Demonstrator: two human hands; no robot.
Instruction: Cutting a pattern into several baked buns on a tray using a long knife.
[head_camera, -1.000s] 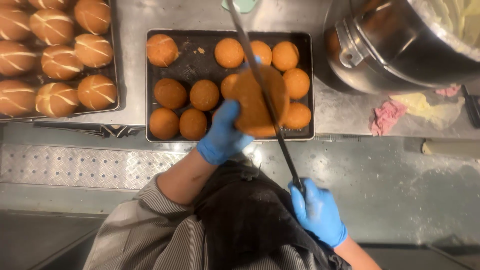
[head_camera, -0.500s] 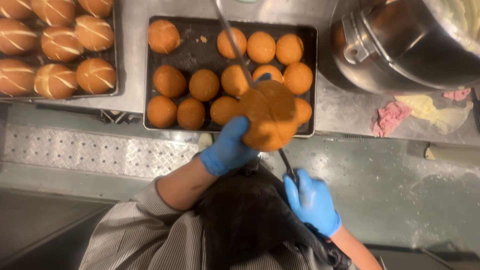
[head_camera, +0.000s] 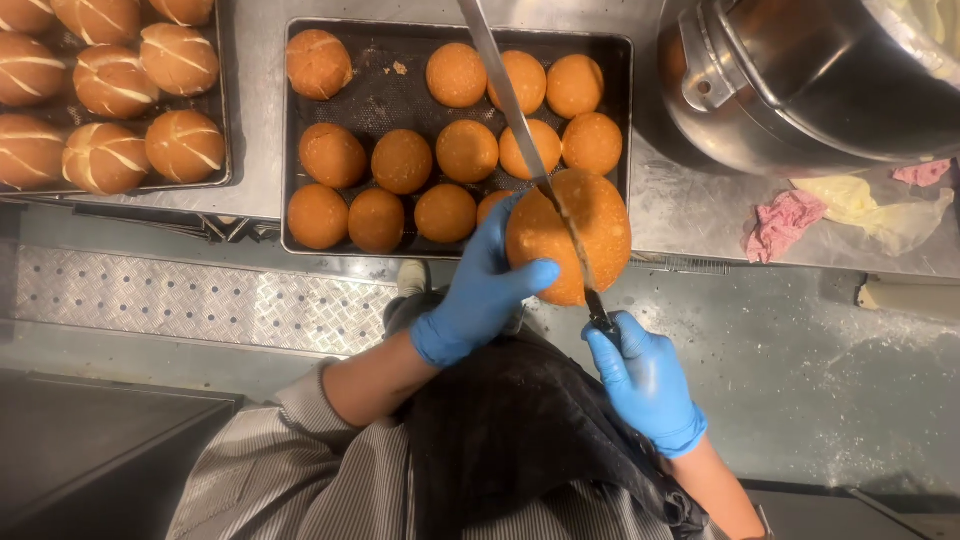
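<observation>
In the head view, the left hand (head_camera: 480, 290), gloved in blue, gripped a large round golden bun (head_camera: 570, 235) from its left side, fingers curled around the crust, near the middle of the frame and just below the lower right corner of the dark tray (head_camera: 370, 85). The right hand (head_camera: 645, 380), also in a blue glove, was clenched around the dark handle of a long knife (head_camera: 525, 140) at lower centre right. The blade ran up and left from that hand, cut into the bun along a line across its top, and reached on over the tray to the top edge of the frame.

The dark tray at upper centre held twelve smaller round buns: four in the top row, one of them apart at the left, four in the middle row, and four in the bottom row, the last mostly hidden behind the left hand. A second tray (head_camera: 222, 130) at upper left carried eight buns with pale scored lines, some cut off by the frame edge. One large steel bowl (head_camera: 800, 80) sat at upper right on the metal surface (head_camera: 690, 215). Below it lay one pink cloth (head_camera: 785, 220) and one pale yellow cloth (head_camera: 870, 205).
</observation>
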